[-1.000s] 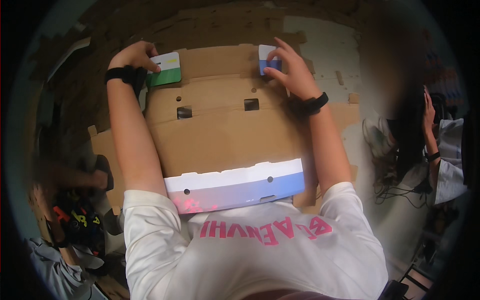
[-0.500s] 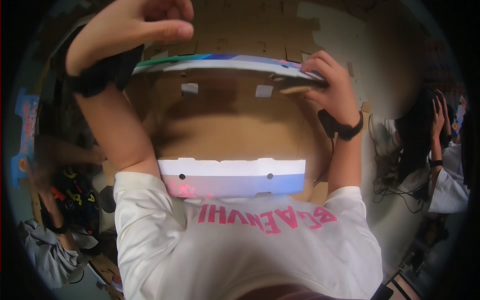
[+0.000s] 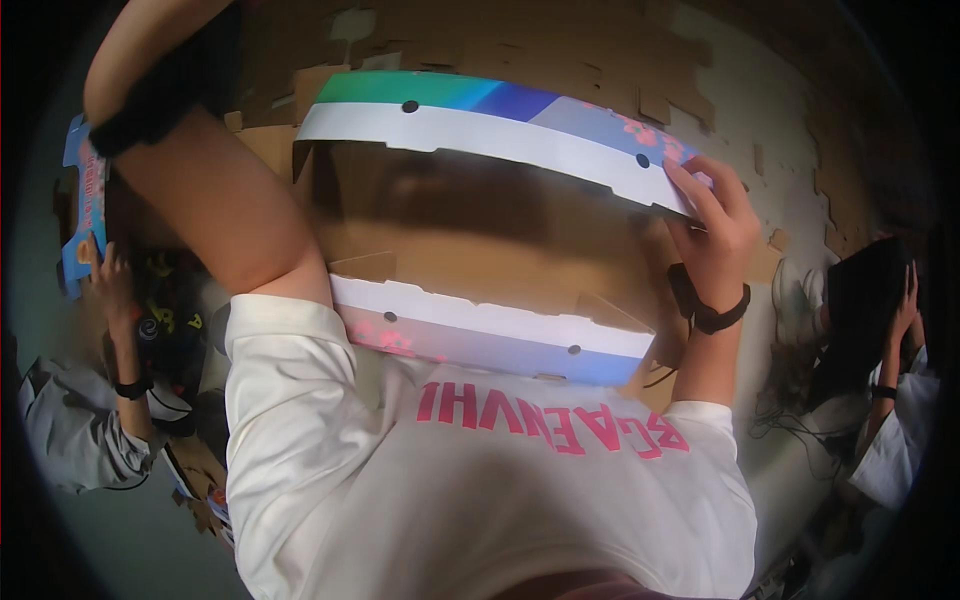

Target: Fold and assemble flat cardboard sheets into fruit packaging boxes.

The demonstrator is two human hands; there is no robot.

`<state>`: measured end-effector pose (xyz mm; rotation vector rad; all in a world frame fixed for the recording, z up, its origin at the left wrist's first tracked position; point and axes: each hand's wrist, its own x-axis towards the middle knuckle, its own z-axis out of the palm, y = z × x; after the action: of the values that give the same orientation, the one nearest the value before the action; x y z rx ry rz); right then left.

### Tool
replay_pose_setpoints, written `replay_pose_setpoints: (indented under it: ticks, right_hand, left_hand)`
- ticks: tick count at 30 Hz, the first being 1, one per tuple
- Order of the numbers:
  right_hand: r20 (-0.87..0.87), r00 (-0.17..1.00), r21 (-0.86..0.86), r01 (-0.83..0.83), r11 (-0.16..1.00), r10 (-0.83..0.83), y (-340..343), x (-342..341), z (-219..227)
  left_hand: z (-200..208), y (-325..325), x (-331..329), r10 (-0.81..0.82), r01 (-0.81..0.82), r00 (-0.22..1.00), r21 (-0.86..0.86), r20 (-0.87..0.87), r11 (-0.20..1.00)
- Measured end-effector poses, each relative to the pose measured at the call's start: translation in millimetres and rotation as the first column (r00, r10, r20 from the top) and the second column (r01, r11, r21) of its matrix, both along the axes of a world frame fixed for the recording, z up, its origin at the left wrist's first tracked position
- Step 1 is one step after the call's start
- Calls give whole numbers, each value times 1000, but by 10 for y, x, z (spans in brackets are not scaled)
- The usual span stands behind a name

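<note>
An open cardboard box [image 3: 465, 130] lies before me, brown inside, with white, green and blue faces and pink flower prints. Its far wall tilts, so the printed face and two dark round holes show. The near wall [image 3: 490, 325] rests close against my shirt. My right hand [image 3: 715, 210] grips the right end of the far wall, fingers over the printed face and thumb by the inner edge. At the upper left, my left hand [image 3: 150, 40] reaches past the top edge of the picture. Its fingers are out of sight, and a black band wraps the wrist.
Brown cardboard sheets and scraps [image 3: 590, 55] lie beyond the box. On the left, a person's hand [image 3: 115, 285] holds a blue printed cardboard piece [image 3: 88, 195]. On the right, another person's arm [image 3: 895, 340] is beside a dark object. Cables [image 3: 790, 415] run along the floor there.
The far wall has swung from nearly edge-on to show its printed face, its right end lower. My right hand moved right and down with it. My left hand moved left and up, fingers leaving the picture.
</note>
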<state>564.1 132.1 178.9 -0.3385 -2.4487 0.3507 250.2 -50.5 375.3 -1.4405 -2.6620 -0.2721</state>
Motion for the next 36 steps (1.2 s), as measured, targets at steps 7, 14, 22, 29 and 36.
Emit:
replay_pose_setpoints:
  ticks: [7, 14, 22, 29, 36]
  right_hand:
    - [-60, 996, -43, 62, 997, -65, 38, -10, -141]
    - [-77, 993, -74, 80, 994, -86, 97, 36, -261]
    - [-115, 988, -147, 84, 986, -101, -69, 92, -401]
    - [-79, 994, -86, 68, 994, -75, -19, 245, -547]
    - [10, 998, -243, -52, 969, 56, -77, 594, -650]
  left_hand:
    - [12, -205, 147, -18, 21, 998, 65, -54, 998]
    - [-154, -757, 132, -83, 94, 994, 179, -66, 979]
    - [-429, -1848, -30, 194, 28, 738, -316, 646, 948]
    - [-2078, -2291, 674, 181, -132, 434, -137, 882, 982]
    - [-2370, -1966, 899, 11, -551, 528, 333, 849, 766]
